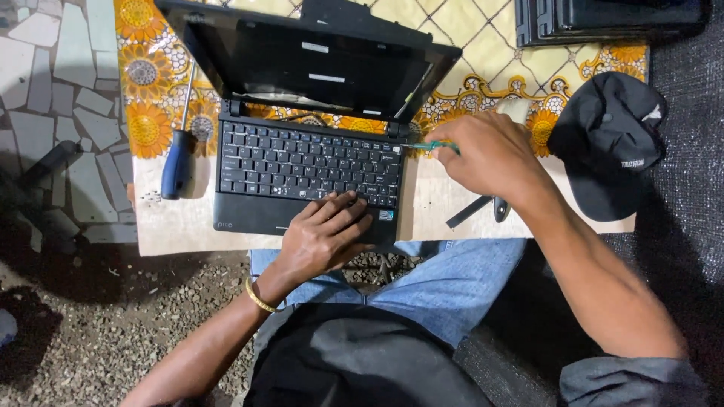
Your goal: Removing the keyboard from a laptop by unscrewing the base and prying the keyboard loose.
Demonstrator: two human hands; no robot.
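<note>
Black cap (608,143) beside right hand (490,154)

Screwdriver (431,145) handle hidden inside right hand (490,154); black cases (603,19) cut by top edge; left hand (324,237) covers touchpad.

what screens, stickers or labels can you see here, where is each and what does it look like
Laptop screen: top centre, tilted back, dark and unlit, black bezel.
Two white stickers: on the screen, small pale rectangles, one above the other.
Palm-rest sticker: laptop's lower right corner, beside the left hand, small blue and white square.
Cap logo: black cap on the right, small white print.
</note>
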